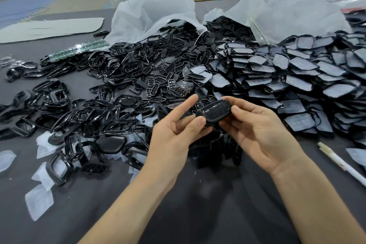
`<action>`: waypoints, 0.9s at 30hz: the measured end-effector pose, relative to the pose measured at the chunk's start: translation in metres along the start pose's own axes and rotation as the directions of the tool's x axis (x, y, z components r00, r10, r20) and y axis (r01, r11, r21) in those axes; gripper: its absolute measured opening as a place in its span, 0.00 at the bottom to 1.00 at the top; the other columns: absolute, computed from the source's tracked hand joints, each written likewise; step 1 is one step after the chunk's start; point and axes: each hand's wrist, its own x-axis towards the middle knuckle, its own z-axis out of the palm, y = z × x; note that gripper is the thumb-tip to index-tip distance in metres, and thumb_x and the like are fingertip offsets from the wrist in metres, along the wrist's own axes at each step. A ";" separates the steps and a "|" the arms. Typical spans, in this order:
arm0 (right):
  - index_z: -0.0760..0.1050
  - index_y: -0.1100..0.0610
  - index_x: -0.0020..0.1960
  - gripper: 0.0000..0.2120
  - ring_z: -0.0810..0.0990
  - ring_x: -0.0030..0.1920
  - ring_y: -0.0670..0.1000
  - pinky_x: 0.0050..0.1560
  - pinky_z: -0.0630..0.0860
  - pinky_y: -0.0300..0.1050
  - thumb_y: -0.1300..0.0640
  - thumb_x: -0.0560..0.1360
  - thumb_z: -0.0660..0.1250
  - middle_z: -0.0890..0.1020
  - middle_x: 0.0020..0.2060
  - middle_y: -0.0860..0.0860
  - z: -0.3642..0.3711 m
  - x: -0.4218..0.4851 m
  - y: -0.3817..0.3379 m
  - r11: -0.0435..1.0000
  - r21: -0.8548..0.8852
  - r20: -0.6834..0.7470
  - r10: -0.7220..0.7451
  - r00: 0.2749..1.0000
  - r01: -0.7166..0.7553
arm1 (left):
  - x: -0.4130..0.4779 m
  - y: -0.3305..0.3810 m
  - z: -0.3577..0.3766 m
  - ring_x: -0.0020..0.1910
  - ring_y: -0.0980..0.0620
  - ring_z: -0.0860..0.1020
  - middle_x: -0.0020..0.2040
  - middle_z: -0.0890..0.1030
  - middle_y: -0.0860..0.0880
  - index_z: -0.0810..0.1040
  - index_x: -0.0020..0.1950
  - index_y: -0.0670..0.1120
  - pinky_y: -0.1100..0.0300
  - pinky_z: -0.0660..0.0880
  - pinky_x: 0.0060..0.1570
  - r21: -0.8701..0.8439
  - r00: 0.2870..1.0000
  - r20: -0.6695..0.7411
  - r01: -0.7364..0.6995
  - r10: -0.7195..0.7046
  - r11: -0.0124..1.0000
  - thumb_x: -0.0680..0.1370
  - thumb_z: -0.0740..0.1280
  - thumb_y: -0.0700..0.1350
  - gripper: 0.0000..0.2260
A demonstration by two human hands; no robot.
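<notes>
We hold the black key-fob shell (214, 112) over the grey table (198, 214), just before the parts pile (138, 85). Left hand (174, 134) pinches its left end, forefinger raised; right hand (257, 128) is curled round the other end. Judged light, stiff and glossy — likely slippery — so grip the edges.

Glossy black shell (213, 112), dark grey table cover (198, 204) below it, shiny black frames (95, 121) to its left, black slotted pads (158, 77) beyond it, black backs (297, 77) filmed pale grey to its right, green circuit boards (79, 49) far beyond-left, translucent white bags (150, 18) behind, white pen (340, 164) right.
</notes>
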 end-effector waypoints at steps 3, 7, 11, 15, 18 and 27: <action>0.79 0.61 0.47 0.12 0.83 0.39 0.47 0.40 0.80 0.38 0.69 0.78 0.56 0.85 0.39 0.54 0.000 0.000 0.000 0.999 0.015 0.013 -0.031 0.999 0.031 | 0.000 0.002 0.002 0.48 0.54 0.82 0.47 0.85 0.47 0.84 0.52 0.48 0.62 0.79 0.50 -0.024 1.000 0.003 0.021 -0.021 0.999 0.68 0.69 0.44 0.14; 0.78 0.61 0.46 0.12 0.82 0.39 0.48 0.42 0.80 0.39 0.70 0.78 0.56 0.84 0.39 0.54 0.001 -0.001 0.000 0.999 0.015 0.036 -0.050 0.998 0.049 | 0.002 0.004 -0.001 0.43 0.55 0.82 0.45 0.86 0.48 0.87 0.44 0.47 0.63 0.79 0.46 -0.033 1.000 -0.010 0.017 -0.018 0.999 0.67 0.69 0.46 0.10; 0.78 0.60 0.42 0.12 0.81 0.39 0.47 0.44 0.80 0.40 0.69 0.75 0.58 0.83 0.36 0.52 0.002 -0.001 0.000 0.997 0.030 0.054 -0.075 0.996 0.074 | 0.001 0.003 -0.001 0.46 0.57 0.81 0.45 0.85 0.52 0.86 0.45 0.51 0.62 0.78 0.49 0.039 1.000 0.017 -0.022 0.022 0.999 0.70 0.72 0.47 0.06; 0.78 0.58 0.38 0.07 0.81 0.40 0.48 0.44 0.80 0.40 0.64 0.70 0.62 0.81 0.38 0.52 0.006 -0.003 0.004 0.993 0.096 0.094 -0.076 0.993 0.067 | -0.001 0.007 -0.004 0.50 0.61 0.81 0.48 0.84 0.59 0.84 0.49 0.55 0.67 0.75 0.52 0.445 0.933 0.102 -0.353 0.345 0.823 0.75 0.69 0.44 0.07; 0.77 0.53 0.36 0.09 0.79 0.37 0.46 0.40 0.78 0.37 0.62 0.72 0.62 0.81 0.36 0.51 0.008 -0.005 0.002 0.995 0.079 0.140 -0.074 0.987 0.063 | -0.004 0.010 -0.006 0.55 0.54 0.81 0.56 0.82 0.55 0.82 0.55 0.48 0.62 0.76 0.55 0.512 0.830 0.317 -0.557 0.458 0.654 0.79 0.65 0.41 0.09; 0.82 0.54 0.35 0.13 0.80 0.32 0.46 0.33 0.77 0.36 0.62 0.70 0.61 0.81 0.32 0.52 0.007 -0.008 -0.004 0.987 0.013 0.048 -0.162 0.986 0.162 | -0.010 0.005 -0.001 0.56 0.50 0.81 0.59 0.80 0.45 0.82 0.57 0.39 0.57 0.77 0.57 0.632 0.695 0.489 -0.699 0.527 0.335 0.79 0.64 0.39 0.11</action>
